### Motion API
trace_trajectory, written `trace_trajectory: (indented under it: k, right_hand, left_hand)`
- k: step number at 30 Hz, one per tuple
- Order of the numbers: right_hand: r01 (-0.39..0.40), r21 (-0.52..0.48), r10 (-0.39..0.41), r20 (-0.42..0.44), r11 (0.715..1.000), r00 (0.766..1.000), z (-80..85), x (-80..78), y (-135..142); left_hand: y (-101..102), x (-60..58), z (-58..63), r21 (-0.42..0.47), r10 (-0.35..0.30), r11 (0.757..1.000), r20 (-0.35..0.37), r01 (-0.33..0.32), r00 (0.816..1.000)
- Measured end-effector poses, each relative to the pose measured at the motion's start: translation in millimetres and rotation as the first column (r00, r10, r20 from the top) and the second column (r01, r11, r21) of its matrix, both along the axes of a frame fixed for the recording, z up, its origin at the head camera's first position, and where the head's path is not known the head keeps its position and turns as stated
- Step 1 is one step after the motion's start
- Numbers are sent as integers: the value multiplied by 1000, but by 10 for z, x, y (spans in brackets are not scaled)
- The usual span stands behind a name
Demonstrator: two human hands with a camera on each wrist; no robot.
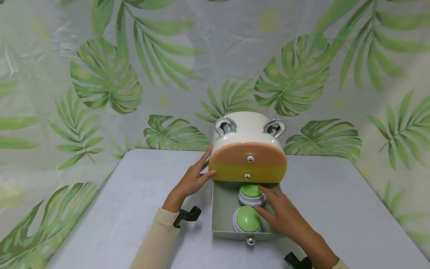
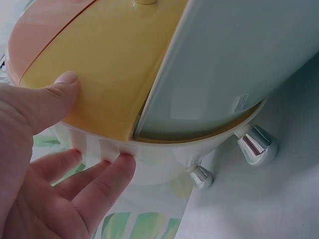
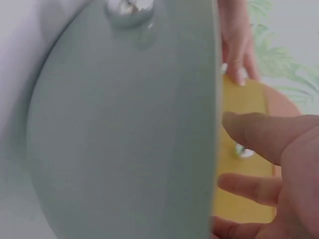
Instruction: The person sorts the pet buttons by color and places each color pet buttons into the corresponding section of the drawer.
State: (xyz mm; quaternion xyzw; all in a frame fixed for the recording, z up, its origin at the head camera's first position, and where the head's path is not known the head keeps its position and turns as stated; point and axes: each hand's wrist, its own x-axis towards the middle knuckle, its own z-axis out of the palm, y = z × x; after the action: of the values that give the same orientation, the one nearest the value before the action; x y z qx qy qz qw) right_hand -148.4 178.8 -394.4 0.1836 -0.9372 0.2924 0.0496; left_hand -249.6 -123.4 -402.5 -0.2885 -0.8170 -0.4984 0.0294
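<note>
A small animal-faced drawer cabinet (image 1: pixel 246 129) stands on the table, white on top with an orange and a yellow drawer front (image 1: pixel 231 171). Its grey-green bottom drawer (image 1: pixel 221 209) is pulled out. In that drawer lie two round push buttons with green domes and pale bases, a front button (image 1: pixel 248 219) and a rear button (image 1: pixel 250 191). My left hand (image 1: pixel 193 181) holds the cabinet's left side, thumb on the yellow front and fingertips against the white side. Over the drawer's right part, my right hand (image 1: pixel 285 213) has relaxed fingers, its fingertips right at the buttons' edges.
Silver knobs mark each drawer, including one knob (image 1: pixel 250 241) on the pulled-out front. Shiny round ears or eyes (image 1: pixel 274 127) jut from the cabinet's top. A white-covered table (image 1: pixel 111 216) lies beneath, with a leaf-patterned sheet (image 1: pixel 228 56) behind it.
</note>
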Motion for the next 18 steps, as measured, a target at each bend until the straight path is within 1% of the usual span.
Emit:
trace_trajectory:
  k: [2,7,9,11,13,15,16,18]
  right_hand:
    - [8,-23,-8,-7,1000,1000,33,69,25]
    - [5,-89,-1,47,996,999,101,225,59]
    - [-7,-116,14,56,993,998,107,284,68]
    - [-32,-145,39,46,989,998,101,342,73]
    - [-89,-167,91,3,982,996,75,399,78]
    - [-154,-181,146,-53,971,988,38,456,76]
    - [-189,-179,174,-97,965,980,16,481,74]
    - [-236,-167,205,-187,957,961,-26,530,71]
  left_hand:
    - [2,3,5,3,0,1000,-1,0,1000]
    - [1,2,8,12,-4,1000,-6,4,1000]
    - [2,1,7,11,-8,1000,-7,8,1000]
    - [3,-2,3,8,-7,1000,-8,7,1000]
    - [3,-3,2,6,-4,1000,-4,4,1000]
    - [3,-4,-1,7,-3,1000,-7,3,1000]
    - [2,-5,-2,7,-3,1000,-7,3,1000]
    - [2,-4,-1,5,-4,1000,0,4,1000]
